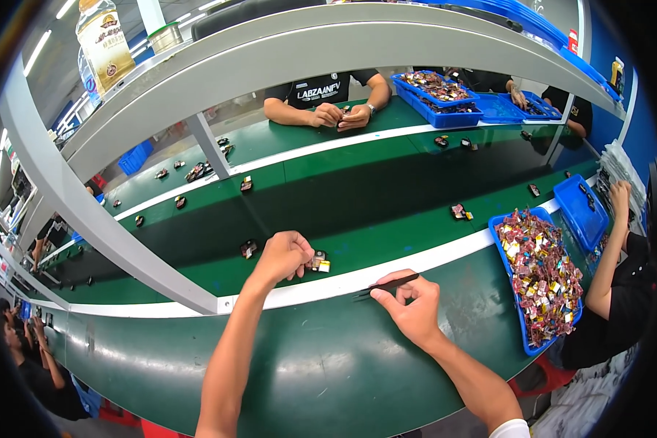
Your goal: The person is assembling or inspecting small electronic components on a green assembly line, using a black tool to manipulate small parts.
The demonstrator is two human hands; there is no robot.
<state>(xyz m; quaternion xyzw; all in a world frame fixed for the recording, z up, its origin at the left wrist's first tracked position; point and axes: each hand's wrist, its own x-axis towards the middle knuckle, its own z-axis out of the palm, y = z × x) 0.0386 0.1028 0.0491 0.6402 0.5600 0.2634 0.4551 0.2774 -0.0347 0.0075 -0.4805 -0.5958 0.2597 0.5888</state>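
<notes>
My left hand (281,257) reaches over the belt's near edge, fingers bent together at the left side of a small black part with a white and yellow label (320,262). The fingertips seem to grip its edge, partly hidden by the hand. Black tweezers (397,282) are held in my right hand (415,310), between thumb and fingers, their tips pointing left above the near bench. Another small dark part (249,249) lies on the belt just left of my left hand.
Between the benches runs a green belt (358,237) with scattered small parts. A blue tray (519,321) heaped with small labelled pieces stands right, beside a co-worker's arm (610,252). Across the belt, another person's hands (341,117) work near blue trays. A grey post (117,241) rises at left.
</notes>
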